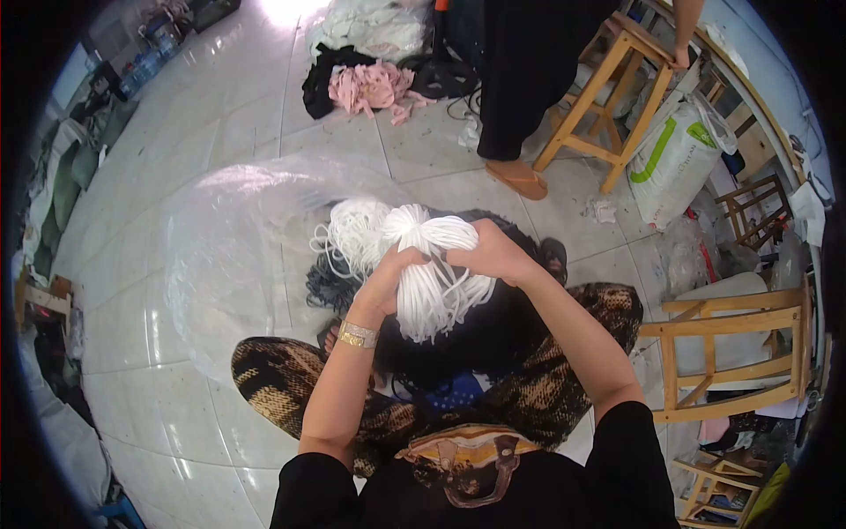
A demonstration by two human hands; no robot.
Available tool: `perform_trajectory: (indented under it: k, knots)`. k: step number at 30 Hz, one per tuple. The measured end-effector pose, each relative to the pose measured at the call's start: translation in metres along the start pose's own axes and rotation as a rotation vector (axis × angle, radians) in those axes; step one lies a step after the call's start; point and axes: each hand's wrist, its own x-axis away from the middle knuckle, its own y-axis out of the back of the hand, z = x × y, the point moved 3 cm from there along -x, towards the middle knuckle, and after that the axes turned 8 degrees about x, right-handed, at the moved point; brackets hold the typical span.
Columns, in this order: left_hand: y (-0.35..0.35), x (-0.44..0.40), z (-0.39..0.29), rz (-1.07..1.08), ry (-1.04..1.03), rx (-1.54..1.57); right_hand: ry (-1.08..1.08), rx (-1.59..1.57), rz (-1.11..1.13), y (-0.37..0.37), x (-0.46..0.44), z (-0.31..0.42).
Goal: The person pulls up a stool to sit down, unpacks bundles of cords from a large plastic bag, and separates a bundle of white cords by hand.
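A thick bundle of white cord (432,304) hangs between my two hands, gathered tight near its top and fanning out in loops below. My left hand (392,275) is closed on its left side, the thumb near the gathered point. On the other side my right hand (493,252) grips the same bundle, fingers wrapped around the strands. Beyond my left hand lies a looser heap of white cord (352,234). Dark looped cord (328,284) sits just left of it. Below the bundle, a black mass (467,344) spreads between my legs; its kind is unclear.
Clear plastic sheeting (225,256) lies on the tiled floor at left. Ahead are pink fabric scraps (370,88) and black cloth. A person in dark trousers (520,79) stands beside a wooden stool (608,97). A white sack (674,159) and another wooden stool (731,353) are at right.
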Motion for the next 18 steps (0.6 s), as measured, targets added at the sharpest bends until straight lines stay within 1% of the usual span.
perform_trajectory:
  k: [3,6,9,13,16,18]
  knots:
    - [-0.014,-0.017,-0.022,0.018,0.001,-0.095,0.158,0.126,-0.082,0.021,-0.008,0.018]
    - [-0.029,-0.025,-0.038,0.013,0.002,-0.172,0.122,0.231,-0.114,0.038,-0.012,0.030]
    - [-0.033,-0.029,-0.041,0.047,-0.011,-0.183,0.056,0.324,-0.121,0.048,-0.013,0.037]
    - [-0.022,-0.036,-0.032,0.047,0.002,-0.124,0.006,0.388,-0.139,0.054,-0.017,0.032]
    - [-0.014,-0.034,-0.031,0.033,0.005,-0.071,-0.077,0.251,-0.030,0.051,-0.023,0.032]
    - [-0.006,-0.029,-0.031,0.010,0.009,-0.057,-0.055,-0.035,0.068,0.041,-0.029,0.020]
